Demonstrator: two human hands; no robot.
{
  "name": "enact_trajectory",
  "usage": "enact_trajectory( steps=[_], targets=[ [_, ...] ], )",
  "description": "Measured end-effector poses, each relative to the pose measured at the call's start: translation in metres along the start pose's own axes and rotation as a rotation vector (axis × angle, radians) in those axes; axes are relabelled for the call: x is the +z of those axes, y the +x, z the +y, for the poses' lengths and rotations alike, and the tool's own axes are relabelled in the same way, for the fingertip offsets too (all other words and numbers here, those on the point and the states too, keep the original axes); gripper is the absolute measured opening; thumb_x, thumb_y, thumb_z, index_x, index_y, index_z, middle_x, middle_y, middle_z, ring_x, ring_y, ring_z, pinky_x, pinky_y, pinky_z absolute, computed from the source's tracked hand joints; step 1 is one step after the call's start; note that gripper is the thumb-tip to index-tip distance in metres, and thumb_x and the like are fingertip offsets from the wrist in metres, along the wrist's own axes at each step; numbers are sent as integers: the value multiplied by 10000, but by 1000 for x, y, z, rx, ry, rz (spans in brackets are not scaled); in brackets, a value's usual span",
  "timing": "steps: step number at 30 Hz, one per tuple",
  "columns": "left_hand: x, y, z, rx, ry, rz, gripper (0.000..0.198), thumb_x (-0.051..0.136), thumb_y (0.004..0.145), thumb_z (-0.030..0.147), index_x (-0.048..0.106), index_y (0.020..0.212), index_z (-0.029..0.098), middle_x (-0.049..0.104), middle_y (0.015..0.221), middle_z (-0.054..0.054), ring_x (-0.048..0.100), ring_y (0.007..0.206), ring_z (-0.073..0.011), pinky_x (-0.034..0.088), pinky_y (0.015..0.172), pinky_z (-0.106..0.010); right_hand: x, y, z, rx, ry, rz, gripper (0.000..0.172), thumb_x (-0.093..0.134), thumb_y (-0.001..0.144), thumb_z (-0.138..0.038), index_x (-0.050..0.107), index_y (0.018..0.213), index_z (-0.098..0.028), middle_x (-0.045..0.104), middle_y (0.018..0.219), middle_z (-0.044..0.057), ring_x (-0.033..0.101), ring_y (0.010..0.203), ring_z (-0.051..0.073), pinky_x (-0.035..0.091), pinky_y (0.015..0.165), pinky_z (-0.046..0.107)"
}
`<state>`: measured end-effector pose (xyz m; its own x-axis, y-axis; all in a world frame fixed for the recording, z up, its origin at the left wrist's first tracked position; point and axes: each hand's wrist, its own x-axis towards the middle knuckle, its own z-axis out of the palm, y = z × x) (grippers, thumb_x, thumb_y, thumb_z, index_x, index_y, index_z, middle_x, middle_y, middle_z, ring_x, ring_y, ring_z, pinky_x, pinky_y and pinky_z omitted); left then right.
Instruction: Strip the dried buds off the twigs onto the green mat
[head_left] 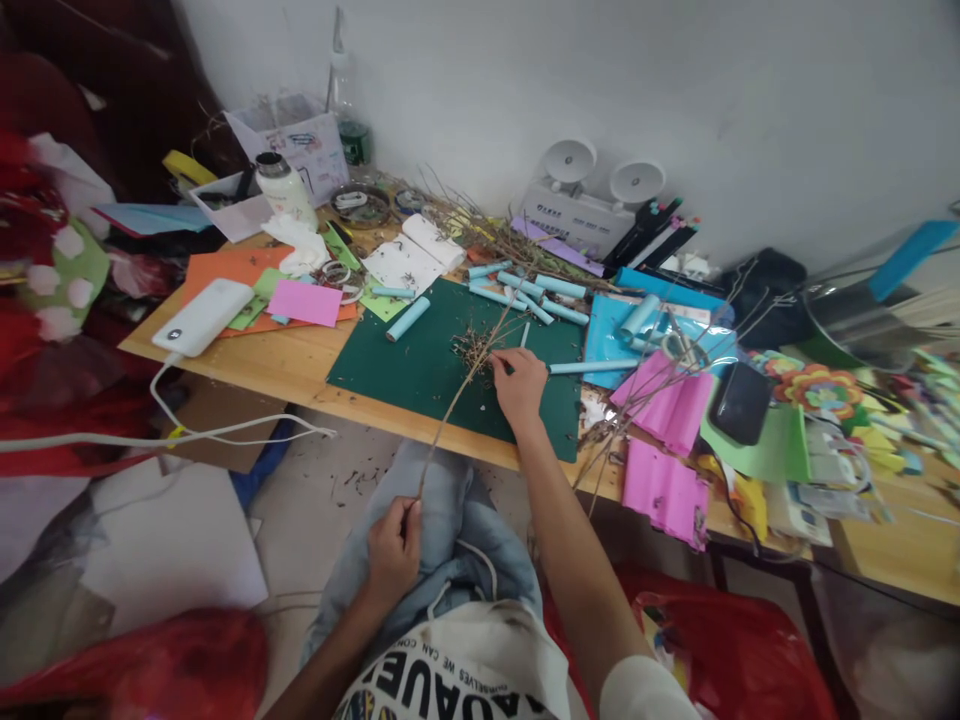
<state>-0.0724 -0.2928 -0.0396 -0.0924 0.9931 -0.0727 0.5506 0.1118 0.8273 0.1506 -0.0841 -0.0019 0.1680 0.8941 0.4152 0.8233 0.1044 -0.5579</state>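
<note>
My left hand (pixel 395 548) is closed around the lower end of a long dry twig (pixel 448 418), low over my lap. The twig slants up and away across the green cutting mat (pixel 390 365). Beside its middle, my right hand (pixel 521 383) is pinched, thumb against finger, just above the mat; whatever its fingertips hold is too small to make out. Under the twig lies a small heap of brown plant bits (pixel 472 345). Several light blue paper tubes (pixel 409 319) rest on and around the mat, with one long tube (pixel 592 367) just right of my right hand.
Further dry branches (pixel 480 225) lie along the wall, and more stick out over the right side. A white power bank (pixel 202 318) with a cable sits left, near an open bottle (pixel 286 190). Pink paper (pixel 664 490), a black phone (pixel 740 403) and a twin-head lamp (pixel 577 215) stand right.
</note>
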Motion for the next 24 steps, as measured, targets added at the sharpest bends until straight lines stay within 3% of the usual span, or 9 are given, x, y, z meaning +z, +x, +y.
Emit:
enact_trajectory(
  steps=[4,10,17,20,24],
  targets=[
    [0,1,1,0,-10,10,303,418,946,411,559,782,198,494,542,47,492,497,-124,376,532,-239,-4,-2,-2,-13,165,-21,206,526,910,-267,714,873,-192,729,887,71,653,845,199,472,804,326],
    [0,2,3,-4,-29,16,295,431,939,404,564,776,196,484,532,55,477,476,-115,375,520,-233,-28,0,-16,-105,225,-58,249,515,921,-269,672,1096,-187,690,956,78,625,823,179,494,809,319],
    [0,1,-1,1,-28,13,287,434,945,391,565,785,192,474,539,57,474,481,-112,369,523,-231,-29,3,-17,-185,37,-158,185,522,930,-245,699,907,-196,687,913,69,610,883,199,420,801,328],
    [0,1,0,13,-24,-3,287,432,947,387,563,782,192,490,549,52,479,490,-113,371,529,-232,-24,-2,-23,-165,-38,-98,157,522,909,-210,670,862,-188,677,886,64,595,881,200,382,801,334],
    [0,0,2,26,-5,-10,289,425,946,395,560,787,196,516,552,44,494,495,-117,384,541,-237,-11,-7,-27,-17,-10,29,129,522,874,-196,634,811,-184,649,801,48,573,766,183,388,752,319]
  ],
)
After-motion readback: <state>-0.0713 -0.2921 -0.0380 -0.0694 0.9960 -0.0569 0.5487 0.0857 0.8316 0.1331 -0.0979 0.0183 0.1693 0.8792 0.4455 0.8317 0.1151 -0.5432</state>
